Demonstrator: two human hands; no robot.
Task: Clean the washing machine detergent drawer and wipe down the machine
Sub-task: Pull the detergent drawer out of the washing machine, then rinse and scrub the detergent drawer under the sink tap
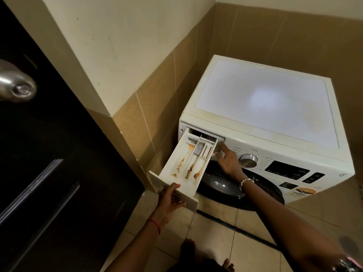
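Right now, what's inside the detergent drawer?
Brown-orange residue streaks three compartments of the detergent drawer, and a grey cap sits in the middle one. The rear end is covered by the washing machine housing, so its contents cannot be seen.

glossy white machine top, stained plastic drawer

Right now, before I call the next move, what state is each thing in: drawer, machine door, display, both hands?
detergent drawer: pulled far out, rear end in its slot, brown residue in the compartments.
porthole door: looks shut.
display: dark, no lit digits.
left hand: grips the drawer's front panel.
right hand: fingers straight, at the slot's right edge, holding nothing.
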